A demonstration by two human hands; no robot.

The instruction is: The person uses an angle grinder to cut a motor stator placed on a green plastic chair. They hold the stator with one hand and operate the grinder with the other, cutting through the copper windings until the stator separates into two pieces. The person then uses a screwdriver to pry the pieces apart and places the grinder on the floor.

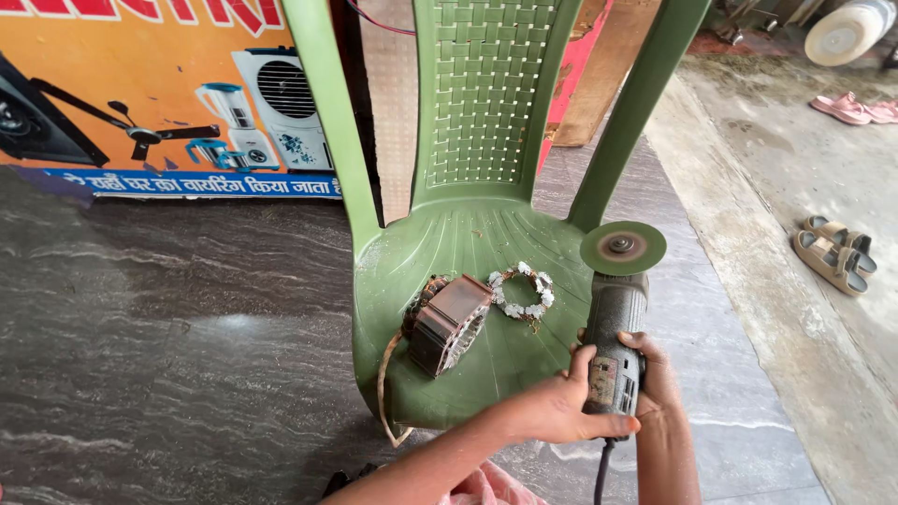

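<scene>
Both hands clamped on grinder point(613, 346): left hand point(552, 411) over body, right hand point(659, 379) beside it, steadying. Disc point(623, 248) faces up, clear of motor core point(449, 323) on chair point(468, 234) seat.

A grey angle grinder point(613, 351) with a worn body lies lengthwise along the near right edge of a green plastic chair seat point(468, 248). Its round green-grey disc point(623, 248) faces upward at the far end, and its black cord point(600, 472) trails off the near end.
</scene>
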